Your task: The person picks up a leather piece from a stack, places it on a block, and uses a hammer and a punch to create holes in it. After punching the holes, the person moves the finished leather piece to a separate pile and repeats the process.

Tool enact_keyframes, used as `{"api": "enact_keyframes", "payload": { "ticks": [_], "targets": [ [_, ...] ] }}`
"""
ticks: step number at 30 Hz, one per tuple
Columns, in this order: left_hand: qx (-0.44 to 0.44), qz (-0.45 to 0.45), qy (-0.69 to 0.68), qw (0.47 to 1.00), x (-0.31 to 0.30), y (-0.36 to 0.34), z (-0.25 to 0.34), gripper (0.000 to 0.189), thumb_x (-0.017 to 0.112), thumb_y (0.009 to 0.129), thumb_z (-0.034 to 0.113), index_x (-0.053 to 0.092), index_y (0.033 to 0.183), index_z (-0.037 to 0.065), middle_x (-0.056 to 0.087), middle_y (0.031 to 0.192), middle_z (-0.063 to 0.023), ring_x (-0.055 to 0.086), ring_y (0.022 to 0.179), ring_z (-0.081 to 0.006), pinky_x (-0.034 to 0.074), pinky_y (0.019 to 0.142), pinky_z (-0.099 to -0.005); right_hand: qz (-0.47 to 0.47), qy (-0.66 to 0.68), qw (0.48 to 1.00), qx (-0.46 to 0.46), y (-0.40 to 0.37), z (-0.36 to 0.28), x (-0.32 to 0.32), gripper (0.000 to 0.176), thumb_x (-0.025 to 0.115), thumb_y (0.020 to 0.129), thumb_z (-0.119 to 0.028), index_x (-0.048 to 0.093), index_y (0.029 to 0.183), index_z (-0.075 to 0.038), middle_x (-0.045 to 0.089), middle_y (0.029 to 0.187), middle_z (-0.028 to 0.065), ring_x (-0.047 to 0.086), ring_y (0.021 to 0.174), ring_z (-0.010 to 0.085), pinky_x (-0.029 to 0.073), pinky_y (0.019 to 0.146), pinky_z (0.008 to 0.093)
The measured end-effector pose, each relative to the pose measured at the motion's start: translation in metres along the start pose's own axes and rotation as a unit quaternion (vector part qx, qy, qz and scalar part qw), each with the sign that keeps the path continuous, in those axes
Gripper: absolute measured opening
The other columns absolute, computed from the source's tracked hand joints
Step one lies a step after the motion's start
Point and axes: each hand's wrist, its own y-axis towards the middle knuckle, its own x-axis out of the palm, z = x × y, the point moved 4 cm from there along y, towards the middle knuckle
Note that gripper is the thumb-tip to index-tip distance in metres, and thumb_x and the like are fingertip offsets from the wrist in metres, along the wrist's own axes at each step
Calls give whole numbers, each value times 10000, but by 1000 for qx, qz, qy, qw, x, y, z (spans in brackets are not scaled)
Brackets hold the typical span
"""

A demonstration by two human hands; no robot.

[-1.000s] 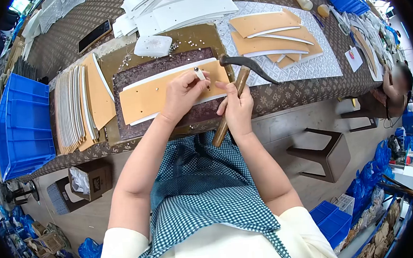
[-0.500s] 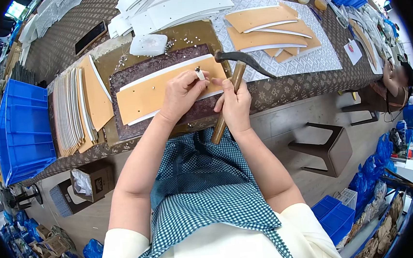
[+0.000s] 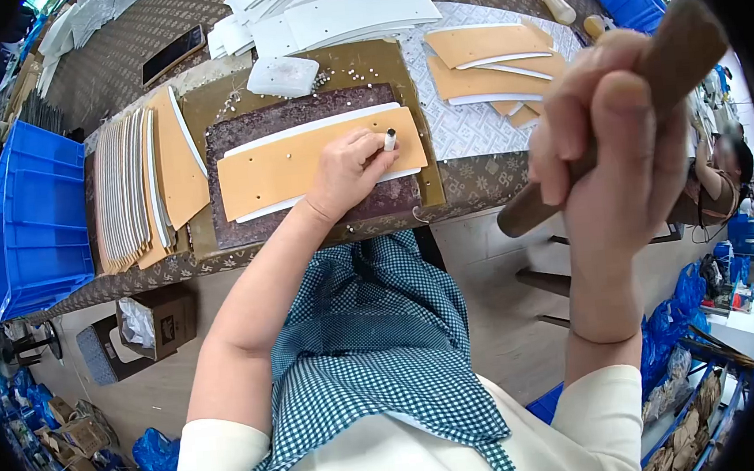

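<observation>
My left hand (image 3: 347,174) pinches a short white punch with a dark top (image 3: 390,140), upright on the right part of a tan curved panel (image 3: 279,172). Small holes and a white bead show on that panel. White sheet edges stick out around it, and a dark red board (image 3: 244,236) lies beneath. Raised close to the camera at the right, my right hand (image 3: 613,137) is wrapped round the wooden handle of a hammer (image 3: 688,43); the hammer's head is out of sight.
Upright tan and white panels (image 3: 130,188) stand left of the board, beside a blue bin (image 3: 37,218). Behind are a bead-strewn white block (image 3: 283,76), white sheets (image 3: 360,17) and a phone (image 3: 172,55). More tan panels (image 3: 486,45) lie right. A person (image 3: 718,178) is at far right.
My right hand has lifted the hammer from beside the panel up and to the right, near the camera. My left hand now holds the punch upright, with the fingers of my right hand gone from it.
</observation>
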Motion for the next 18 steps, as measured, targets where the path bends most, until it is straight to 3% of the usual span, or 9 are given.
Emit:
{"api": "enact_keyframes", "payload": {
  "ticks": [3,5,8,9,10,13,16,17,18],
  "targets": [
    [11,6,-5,1000,3,-1,-4,113,737,819,102,693,895,32,650,789,-106,647,733,-272,524,664,-354,-150,-279,943,106,-34,51,13,177,599,965,-136,521,967,22,579,681,203,586,604,345,474,571,401],
    [23,10,-10,1000,4,-3,-5,118,738,815,110,681,880,31,637,779,-112,639,732,-291,520,662,-373,-222,-308,898,223,-53,83,9,189,596,952,-145,517,934,26,591,704,232,554,630,411,469,593,409],
    [33,19,-2,999,3,-3,-3,109,737,814,100,692,890,35,653,790,-105,647,741,-277,524,673,-359,-221,-272,914,203,-26,44,3,225,613,947,-181,535,922,29,558,650,173,576,604,308,446,589,389],
    [37,19,8,999,2,0,-3,103,736,814,91,704,896,38,667,799,-98,654,747,-261,528,680,-343,-181,-212,937,209,-15,27,2,215,616,960,-189,565,965,20,528,629,113,566,600,193,426,566,350],
    [39,17,16,999,2,0,-2,100,736,815,83,716,903,40,681,808,-90,662,753,-244,532,686,-327,-134,-172,957,192,-5,9,0,222,586,980,-215,565,993,5,513,635,80,525,553,152,394,516,310],
    [32,13,8,999,2,-1,-2,107,739,807,79,716,904,40,690,823,-96,665,761,-251,534,692,-330,12,-89,996,27,20,-34,-4,266,495,1040,-295,565,1076,-41,468,651,-18,403,410,27,299,368,193],
    [31,13,-3,999,2,0,-2,116,731,817,107,678,877,24,646,787,-117,646,747,-297,526,683,-373,17,-37,999,-3,11,-16,0,222,515,1027,-260,545,1077,-45,515,680,5,449,438,69,366,424,222],
    [35,16,-7,999,2,0,-2,116,732,817,108,677,875,24,646,787,-118,647,749,-299,526,683,-374,26,-96,994,39,-9,8,9,203,534,1017,-236,552,1054,-37,542,695,16,472,460,92,394,457,238],
    [38,20,-11,999,2,0,-3,115,732,816,109,676,873,25,646,787,-119,647,752,-302,526,683,-375,-88,-275,955,68,-24,37,11,222,583,991,-226,558,1003,-5,585,648,131,593,552,222,465,530,329]
  ]
}}
